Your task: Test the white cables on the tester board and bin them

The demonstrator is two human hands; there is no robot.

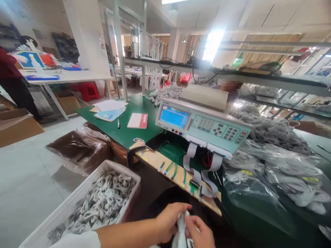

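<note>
At the bottom edge of the view, the left hand [168, 220] and the right hand [200, 234] come together in front of the desk [129, 132]. Both hands are closed around a small bundle of grey cable [181, 230], which stands between the fingers, low and near the person's body. The left hand grips it from the left side with the fingers curled over the top; the right hand holds it from the right, and the lower part of this hand is cut by the picture edge.

To the left of the hands, a white bin [77, 203] is full of the same grey cable coils. On the green desk stands a tester with a blue screen [204, 125], and flat ribbon cables hang from its front down to a wooden board [165, 167]. On the right side, clear bags of cables [274, 172] lie in a heap. Papers [110, 109] and a pen [118, 123] lie at the far end of the desk.
</note>
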